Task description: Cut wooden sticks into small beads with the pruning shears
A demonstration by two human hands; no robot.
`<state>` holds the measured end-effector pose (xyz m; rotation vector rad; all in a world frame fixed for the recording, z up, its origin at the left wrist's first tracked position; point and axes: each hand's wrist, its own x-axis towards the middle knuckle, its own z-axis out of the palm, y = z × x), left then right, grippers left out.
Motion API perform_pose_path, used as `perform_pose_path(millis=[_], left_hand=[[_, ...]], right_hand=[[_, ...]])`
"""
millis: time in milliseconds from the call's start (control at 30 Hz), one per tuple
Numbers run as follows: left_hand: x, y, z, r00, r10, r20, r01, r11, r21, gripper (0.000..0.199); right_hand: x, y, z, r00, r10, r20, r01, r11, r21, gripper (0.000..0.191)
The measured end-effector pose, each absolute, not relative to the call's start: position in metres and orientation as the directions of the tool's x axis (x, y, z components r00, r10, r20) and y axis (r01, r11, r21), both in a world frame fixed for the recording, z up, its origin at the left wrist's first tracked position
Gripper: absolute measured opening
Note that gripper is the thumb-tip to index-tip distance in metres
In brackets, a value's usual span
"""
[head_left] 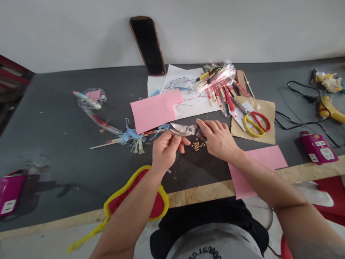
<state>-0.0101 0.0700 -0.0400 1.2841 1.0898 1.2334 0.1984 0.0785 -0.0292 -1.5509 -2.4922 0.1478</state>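
My right hand (219, 139) is wrapped round the handles of a pair of pruning shears (192, 129), whose jaws point left and are parted. Close under the blades, my left hand (166, 148) is closed, thumb against forefinger. A small pale bit shows between the jaws by the left fingertips; what these fingers hold is mostly hidden. Below the shears lies a little pile of short tan pieces (197, 145) on the dark table. Left of my left hand are blue tassels (128, 136) and thin sticks (105, 145). A pink paper sheet (155, 109) lies just beyond.
Red-and-yellow-handled scissors (256, 124) rest on brown paper (266, 108). Bundled sticks and cutters (215, 82) lie behind. A phone (148, 45) leans on the wall. A yellow-edged red shape (134, 194) overhangs the front edge. A glue gun (330, 109) and purple power socket (318, 148) are right.
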Motion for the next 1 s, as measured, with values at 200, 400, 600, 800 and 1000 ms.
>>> perform_pose_path(millis=[200,400,600,800,1000], left_hand=[[-0.013,0.069,-0.042,0.119,0.992,0.051,-0.099,-0.039,0.994,0.032],[-0.017,0.073,-0.038,0.273,0.961,-0.04,-0.285,0.12,0.951,0.034],[-0.018,0.075,-0.025,0.391,0.911,-0.129,-0.351,0.277,0.894,0.035],[-0.018,0.074,-0.025,0.391,0.906,-0.164,-0.36,0.315,0.878,0.037],[-0.017,0.077,-0.035,0.216,0.976,-0.031,-0.119,0.057,0.991,0.034]], right_hand=[[0.201,0.078,-0.031,-0.467,0.867,0.171,0.825,0.497,-0.268,0.056],[0.203,0.077,-0.028,-0.491,0.853,0.175,0.798,0.521,-0.302,0.054],[0.202,0.077,-0.027,-0.501,0.857,0.12,0.807,0.512,-0.295,0.071],[0.2,0.078,-0.031,-0.487,0.866,0.112,0.81,0.495,-0.313,0.058],[0.201,0.081,-0.03,-0.421,0.9,0.112,0.86,0.436,-0.267,0.061]])
